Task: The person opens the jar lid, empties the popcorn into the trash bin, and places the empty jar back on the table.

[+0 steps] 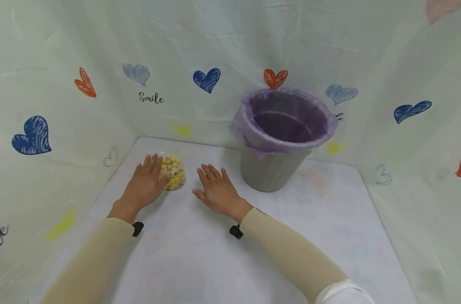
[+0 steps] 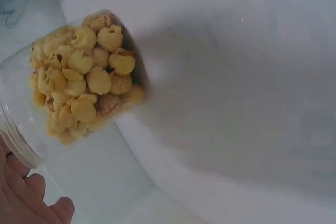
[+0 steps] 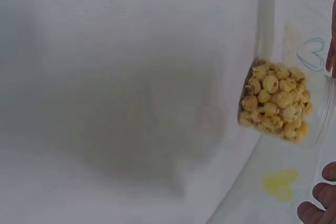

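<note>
A clear jar of yellow popcorn (image 1: 177, 179) stands upright on the white-covered table, its lower part filled with popped kernels. My left hand (image 1: 144, 184) is spread beside it, overlapping its left side in the head view. In the left wrist view, the fingers (image 2: 35, 186) lie near the rim of the jar (image 2: 86, 80); whether they touch it I cannot tell. To the jar's right, my right hand (image 1: 219, 190) is apart from it, palm down with straight fingers and holding nothing. The right wrist view shows its fingertips (image 3: 311, 212) at the lower right, a gap away from the jar (image 3: 275, 100).
A grey bin (image 1: 266, 171) with a purple plastic liner (image 1: 249, 131) over its rim stands behind and to the right of my right hand. White sheeting printed with hearts (image 1: 206, 80) hangs around the table (image 1: 200, 261) at the back and both sides.
</note>
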Available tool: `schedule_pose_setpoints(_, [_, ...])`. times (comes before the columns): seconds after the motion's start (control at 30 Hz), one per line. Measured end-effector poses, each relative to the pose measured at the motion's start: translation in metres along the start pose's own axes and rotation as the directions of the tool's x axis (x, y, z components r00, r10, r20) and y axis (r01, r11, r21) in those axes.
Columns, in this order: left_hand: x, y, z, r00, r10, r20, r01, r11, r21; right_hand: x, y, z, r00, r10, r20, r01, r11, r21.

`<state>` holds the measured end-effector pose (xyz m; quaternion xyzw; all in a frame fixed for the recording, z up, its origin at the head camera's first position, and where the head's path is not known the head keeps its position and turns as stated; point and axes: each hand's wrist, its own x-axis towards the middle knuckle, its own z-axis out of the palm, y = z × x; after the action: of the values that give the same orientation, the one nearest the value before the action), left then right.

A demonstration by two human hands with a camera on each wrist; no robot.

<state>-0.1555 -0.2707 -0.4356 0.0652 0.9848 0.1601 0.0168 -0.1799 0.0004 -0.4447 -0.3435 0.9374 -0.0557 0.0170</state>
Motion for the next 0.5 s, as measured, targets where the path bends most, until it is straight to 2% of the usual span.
schedule_pose_setpoints(0.23, [-0.004,0.026,0.011,0.996,0.09,0.012,-0.091,0.994,0.053,0.001,0.0,-0.009,1.0,0.012,-0.013,-0.012,1.0,-0.002])
schedule_pose_setpoints(0.5, [-0.018,0.059,0.023,0.988,0.157,0.01,-0.157,0.987,0.043,-0.02,-0.001,-0.01,0.999,-0.045,-0.017,0.044,0.996,-0.075])
